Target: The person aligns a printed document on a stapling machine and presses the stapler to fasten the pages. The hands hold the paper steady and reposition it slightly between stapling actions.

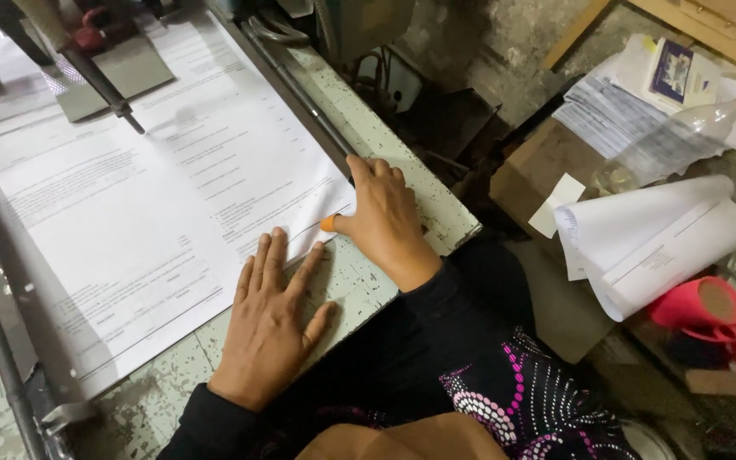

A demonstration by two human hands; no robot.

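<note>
White printed paper (142, 200) fills the left and centre of the frame: a large sheet, or a stack with its edges squared, lying flat on the desk (359, 281), whose pale paint is chipped and speckled. Faint lines of small print run across it in blocks, and its lower right corner sits under your hands. Your left hand (270, 328) lies flat in the lower centre, fingers spread and pressing on the sheet's near edge. Your right hand (382, 217), just beside it to the upper right, rests palm down at the corner, its thumb wearing an orange rubber tip (327, 223) that touches the paper's edge; it pinches nothing that you can see.

A dark metal rail (296, 85) runs along the paper's right edge toward the top of the frame, and a dark rod (100, 85) slants over the sheet in the upper left. Right of the desk, well apart from your hands, lie a curled roll of white sheets (658, 238), a clear plastic bottle with an orange cap (683, 132), a pink tape roll (700, 307) and a brown cardboard box (538, 166). Your black sleeve (436, 324) crosses the lower centre.
</note>
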